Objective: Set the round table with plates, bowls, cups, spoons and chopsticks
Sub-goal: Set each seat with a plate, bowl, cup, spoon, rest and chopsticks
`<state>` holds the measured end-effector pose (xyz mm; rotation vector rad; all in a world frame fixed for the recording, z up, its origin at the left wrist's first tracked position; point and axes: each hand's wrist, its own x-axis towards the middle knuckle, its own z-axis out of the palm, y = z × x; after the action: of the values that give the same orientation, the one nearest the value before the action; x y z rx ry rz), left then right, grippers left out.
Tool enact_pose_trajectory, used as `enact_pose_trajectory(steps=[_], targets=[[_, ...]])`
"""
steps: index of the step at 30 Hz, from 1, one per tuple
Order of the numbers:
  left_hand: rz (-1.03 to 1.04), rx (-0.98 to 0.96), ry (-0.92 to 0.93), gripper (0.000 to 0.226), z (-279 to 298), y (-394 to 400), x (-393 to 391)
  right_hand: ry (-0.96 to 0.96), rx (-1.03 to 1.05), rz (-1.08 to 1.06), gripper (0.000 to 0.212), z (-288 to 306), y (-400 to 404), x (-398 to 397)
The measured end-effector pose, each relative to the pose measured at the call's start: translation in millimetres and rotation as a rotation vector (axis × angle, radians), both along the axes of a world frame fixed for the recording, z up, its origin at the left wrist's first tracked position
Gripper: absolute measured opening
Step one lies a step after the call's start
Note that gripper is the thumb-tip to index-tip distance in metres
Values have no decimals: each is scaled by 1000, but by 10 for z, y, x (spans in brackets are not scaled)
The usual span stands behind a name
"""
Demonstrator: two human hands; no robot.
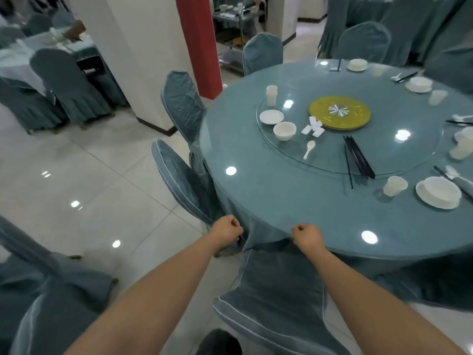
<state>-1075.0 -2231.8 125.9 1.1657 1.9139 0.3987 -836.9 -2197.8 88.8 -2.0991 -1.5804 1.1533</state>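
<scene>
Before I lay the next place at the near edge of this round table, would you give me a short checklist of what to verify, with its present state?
1. Both hands free: not ok. The left hand and right hand each grip the tablecloth at the table's near edge.
2. Cloth lying flat: not ok, it is bunched between the hands.
3. Near edge of the table bare for a setting: ok.
4. Supplies on the glass turntable: ok. Small plate, bowl, spoon, stacked cups and chopsticks wait there.
5. Chair pushed in straight: cannot tell.
</scene>
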Motion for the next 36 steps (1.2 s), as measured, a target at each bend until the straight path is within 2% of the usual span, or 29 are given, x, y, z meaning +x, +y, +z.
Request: enact_pose_trajectory(steps=[10, 15, 21, 27, 33, 36], targets=[[-187, -19, -53, 9, -126, 759, -748, -25, -2, -193, 29, -67, 358, -671], [-304, -32, -85, 12, -186, 1366, -1530, -61, -20, -332, 28, -72, 662, -1456], [-413, -49, -72, 17, -167, 1856, -2106, -46, -46, -420, 28, 65, 867, -2116], [-448, -60, -139, 19, -174, 2174, -2223, -8, -20, -544, 28, 168, 1053, -2263], [-485, -40, -154, 4, -127, 2426, -2188, -3, -2, -575, 26, 195, 1228, -2277], [-485, -43, -189, 6, -93, 2625, -2151, 5, 15, -590, 24, 187, 1395, -2264]])
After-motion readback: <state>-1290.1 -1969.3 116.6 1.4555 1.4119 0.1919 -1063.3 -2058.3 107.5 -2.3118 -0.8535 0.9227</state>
